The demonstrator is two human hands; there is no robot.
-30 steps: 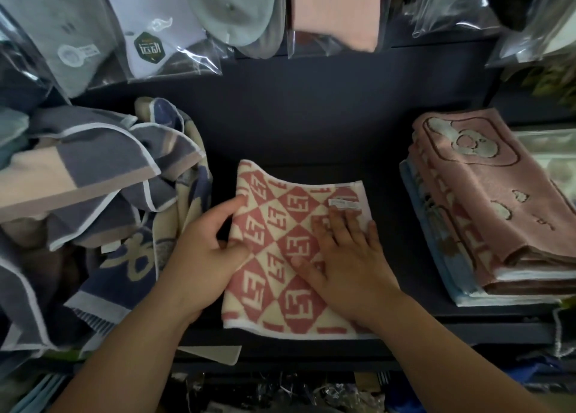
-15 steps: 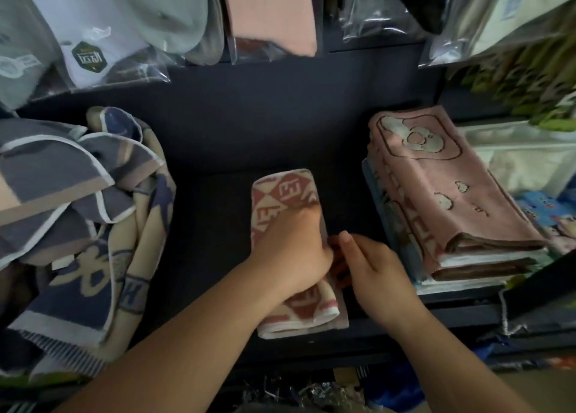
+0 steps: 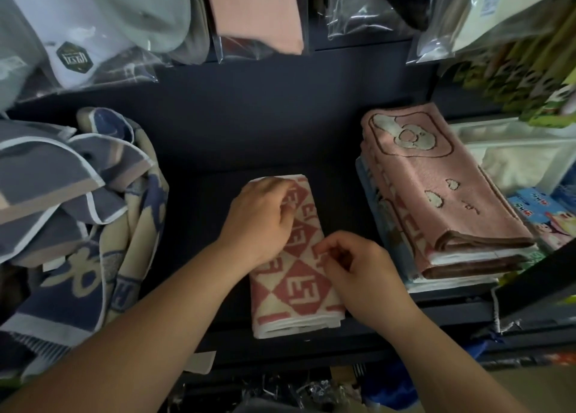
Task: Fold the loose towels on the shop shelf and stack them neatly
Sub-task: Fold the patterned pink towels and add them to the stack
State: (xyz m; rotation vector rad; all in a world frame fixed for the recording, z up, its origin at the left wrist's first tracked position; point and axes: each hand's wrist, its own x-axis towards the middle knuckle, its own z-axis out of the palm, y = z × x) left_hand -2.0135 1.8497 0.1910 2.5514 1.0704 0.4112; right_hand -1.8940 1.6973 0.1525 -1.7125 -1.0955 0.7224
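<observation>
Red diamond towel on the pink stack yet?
No, the red diamond towel lies on the shelf beside the pink stack, left hand and right hand on it.

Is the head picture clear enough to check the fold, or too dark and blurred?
Head view: dim, but the red towel reads sharp; the shelf back is nearly black; glare on the hanging bags; packages at the right edge smear and bend.

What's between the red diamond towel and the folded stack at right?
Only a strip of bare shelf, in the head view. The right hand pinches the right edge of the red diamond towel, short of the folded stack.
</observation>
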